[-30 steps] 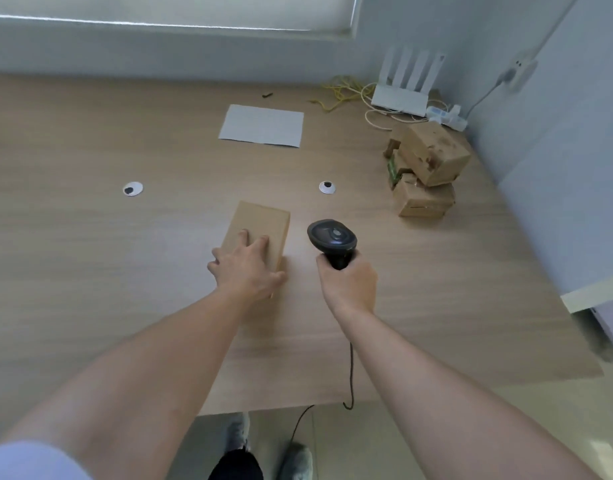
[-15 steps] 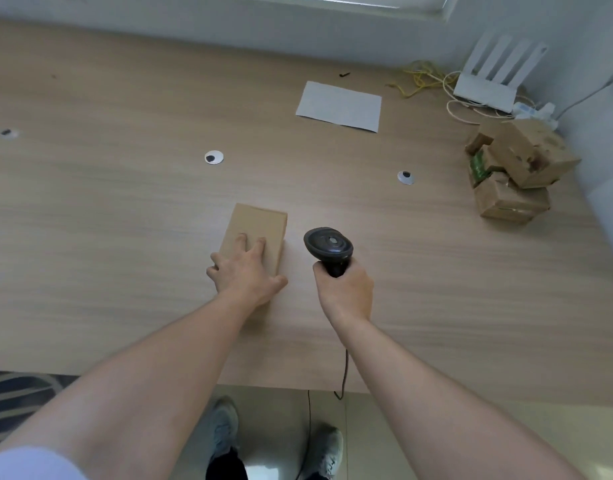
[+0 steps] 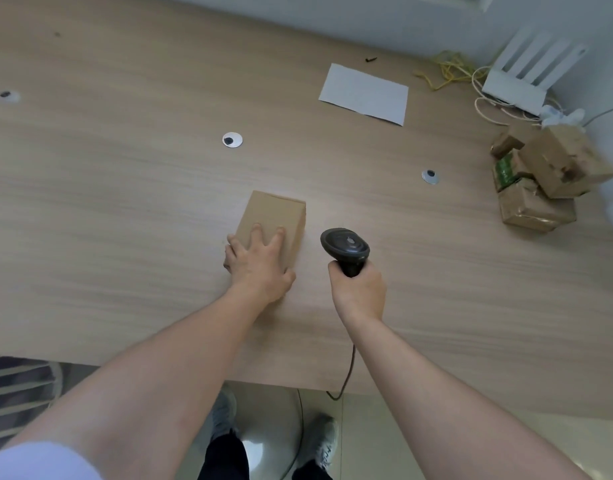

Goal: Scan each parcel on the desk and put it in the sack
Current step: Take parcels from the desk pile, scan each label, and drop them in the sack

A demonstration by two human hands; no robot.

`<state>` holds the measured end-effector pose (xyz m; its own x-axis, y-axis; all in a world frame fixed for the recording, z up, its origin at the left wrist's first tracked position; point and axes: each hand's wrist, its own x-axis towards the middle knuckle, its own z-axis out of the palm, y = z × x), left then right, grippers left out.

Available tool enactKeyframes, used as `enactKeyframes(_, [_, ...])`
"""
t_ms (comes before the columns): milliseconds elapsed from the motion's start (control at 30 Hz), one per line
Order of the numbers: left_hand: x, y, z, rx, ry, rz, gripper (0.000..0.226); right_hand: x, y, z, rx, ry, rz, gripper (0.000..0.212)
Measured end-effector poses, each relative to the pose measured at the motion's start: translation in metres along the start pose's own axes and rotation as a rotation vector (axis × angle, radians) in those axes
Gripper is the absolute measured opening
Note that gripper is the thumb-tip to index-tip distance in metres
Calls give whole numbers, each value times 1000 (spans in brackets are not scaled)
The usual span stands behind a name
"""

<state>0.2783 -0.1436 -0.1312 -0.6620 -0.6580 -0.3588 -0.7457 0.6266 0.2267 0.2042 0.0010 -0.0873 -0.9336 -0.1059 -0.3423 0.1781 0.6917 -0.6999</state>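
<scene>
The parcel point(image 3: 275, 216) is plain tan cardboard, the scanner point(image 3: 345, 247) black, the desk point(image 3: 125, 202) pale streaked wood grain. The sheet of paper point(image 3: 364, 94) is white; one stacked parcel point(image 3: 504, 169) seems green-printed.

Left hand point(image 3: 258, 263) rests on a parcel point(image 3: 275, 221); right hand point(image 3: 358, 292) grips a scanner point(image 3: 345, 250).

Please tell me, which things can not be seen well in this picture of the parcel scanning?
- Sack: not in the head view at all.
- Label on the plain parcel: no barcode shows; the left hand covers its near end.
- Scanner trigger: hidden by the right hand round the grip.
- Parcel pile: blurred near the right edge, count unsure.
- Scanner cable: goes below the desk edge.
</scene>
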Motion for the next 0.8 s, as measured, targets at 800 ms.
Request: enactKeyframes(800, [0,-76,-39,-207,116,-273,90,-8,-21,43,-11,-177,-64,20])
